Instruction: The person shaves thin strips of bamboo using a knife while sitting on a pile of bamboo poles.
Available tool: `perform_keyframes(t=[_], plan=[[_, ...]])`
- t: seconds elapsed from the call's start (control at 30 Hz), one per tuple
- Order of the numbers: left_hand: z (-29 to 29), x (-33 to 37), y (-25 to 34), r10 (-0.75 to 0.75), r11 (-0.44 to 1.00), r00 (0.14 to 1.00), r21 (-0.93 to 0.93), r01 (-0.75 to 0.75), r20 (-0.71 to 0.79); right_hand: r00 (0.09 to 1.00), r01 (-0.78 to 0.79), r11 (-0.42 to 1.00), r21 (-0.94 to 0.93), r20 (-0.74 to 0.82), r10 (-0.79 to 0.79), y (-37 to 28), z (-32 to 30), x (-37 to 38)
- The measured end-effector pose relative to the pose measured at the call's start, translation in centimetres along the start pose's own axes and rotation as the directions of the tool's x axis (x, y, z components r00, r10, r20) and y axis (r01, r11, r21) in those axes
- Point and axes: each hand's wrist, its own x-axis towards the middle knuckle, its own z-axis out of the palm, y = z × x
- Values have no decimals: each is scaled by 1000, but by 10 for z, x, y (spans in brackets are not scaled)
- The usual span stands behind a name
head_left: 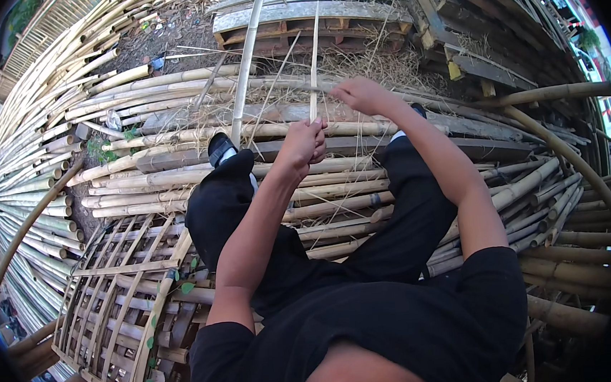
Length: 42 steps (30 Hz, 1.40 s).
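Note:
My left hand (303, 148) is closed around the lower end of a thin, pale bamboo strip (315, 54), which points away from me. To its right, my right hand (362, 95) is closed on a thin, dark, blade-like tool (320, 87). That tool reaches left across the strip; its handle is hidden in my fingers, and whether it touches the strip I cannot tell. Left of both hands, a wider split bamboo slat (246, 70) leans at a slant, its lower end by my left shoe (221, 149).
Bamboo poles (341, 188) lie under and between my legs. A wooden pallet (313, 14) stands ahead, with stacked timber (483, 30) at the right. Long poles (34, 205) are piled at the left, near a woven bamboo lattice (117, 306). Dry shavings (367, 60) litter the ground.

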Motion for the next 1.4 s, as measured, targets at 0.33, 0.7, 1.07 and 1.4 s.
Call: perform_keyframes(t=[0.33, 0.7, 1.07, 1.4], plan=[[-1, -1, 2, 0, 1000, 1000, -18, -1, -12, 991, -126, 992, 31, 55, 124, 3, -3, -2], [5, 2, -10, 64, 962, 992, 273, -32, -111, 979, -202, 978, 54, 11, 201, 9, 0, 4], [17, 4, -21, 442, 255, 893, 966, -30, -89, 967, -232, 973, 9, 110, 229, -6, -14, -1], [11, 14, -20, 242, 823, 964, 550, -142, -113, 970, -240, 971, -26, 31, 240, -3, -17, 2]])
